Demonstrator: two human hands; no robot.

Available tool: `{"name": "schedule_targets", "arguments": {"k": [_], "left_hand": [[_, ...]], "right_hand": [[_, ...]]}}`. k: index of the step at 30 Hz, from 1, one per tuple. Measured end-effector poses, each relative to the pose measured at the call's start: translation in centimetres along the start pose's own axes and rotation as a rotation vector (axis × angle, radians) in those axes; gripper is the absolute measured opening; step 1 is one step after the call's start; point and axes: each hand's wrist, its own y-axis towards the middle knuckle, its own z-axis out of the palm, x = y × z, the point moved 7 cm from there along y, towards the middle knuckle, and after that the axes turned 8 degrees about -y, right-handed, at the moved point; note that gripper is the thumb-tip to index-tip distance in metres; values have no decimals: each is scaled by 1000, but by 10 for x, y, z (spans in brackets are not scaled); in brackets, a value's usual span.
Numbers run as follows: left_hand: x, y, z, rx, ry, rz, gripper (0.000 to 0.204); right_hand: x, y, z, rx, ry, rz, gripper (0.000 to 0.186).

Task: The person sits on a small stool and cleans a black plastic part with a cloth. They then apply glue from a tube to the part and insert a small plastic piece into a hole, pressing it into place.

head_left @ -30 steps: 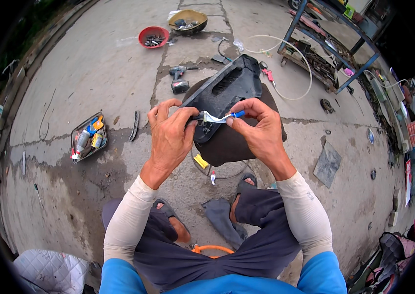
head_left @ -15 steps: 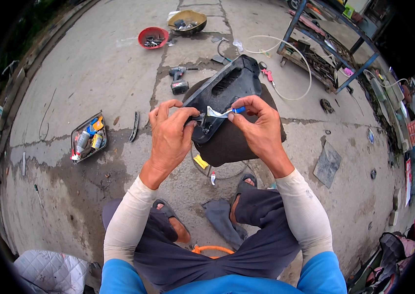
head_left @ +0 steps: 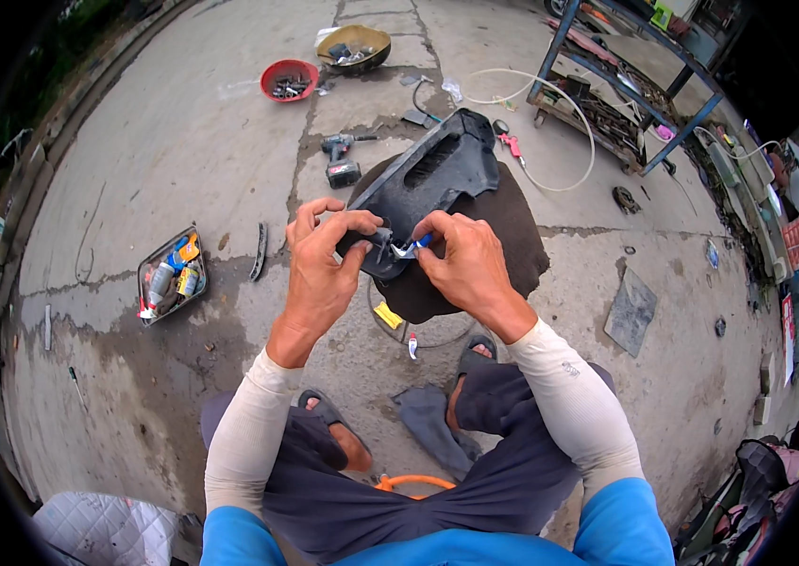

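Observation:
A long black plastic part [head_left: 461, 170] with a slot-like opening lies tilted across a dark brown padded seat [head_left: 513, 250] before me. My left hand [head_left: 322, 269] is closed, thumb and fingers pinching the near left end of this part. In my right hand [head_left: 471, 269], a small white squeeze tube [head_left: 405, 252] with a blue end is pinched between thumb and fingers. The tube's tip is down at the part's near end, close to my left fingertips. My fingers partly hide both the tube and the spot it meets.
A cordless drill [head_left: 341, 160] lies beyond the seat. Left is a tray [head_left: 193, 294] of bottles; farther off are a red bowl [head_left: 277, 91] and a yellowish bowl [head_left: 380, 45]. A pale hose [head_left: 592, 141] curls near a blue metal rack [head_left: 668, 141]. A yellow packet [head_left: 387, 314] lies below the seat.
My right hand has moved left and slightly down, bringing the white tube from above the part to its near end. My left hand keeps its pinch there.

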Motion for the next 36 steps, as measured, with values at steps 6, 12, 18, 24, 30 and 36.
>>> {"name": "schedule_targets", "arguments": {"k": [6,12,18,24,30,36], "left_hand": [[7,3,-6,-40,-96,-42,30],[15,3,-3,-34,-155,-86,29],[20,2,3,-15,-301,-106,33],[20,4,4,-37,-338,-94,34],[23,3,7,-14,-423,-115,35],[25,2,7,-3,-470,-124,30]], "right_hand": [[-28,-2,-10,48,404,314,22],[-26,1,-31,-84,780,360,20],[-19,3,-24,-73,826,315,21],[-22,2,-29,-112,776,291,20],[-18,2,-34,-118,718,284,19],[-13,2,-37,-118,673,261,18]]}}
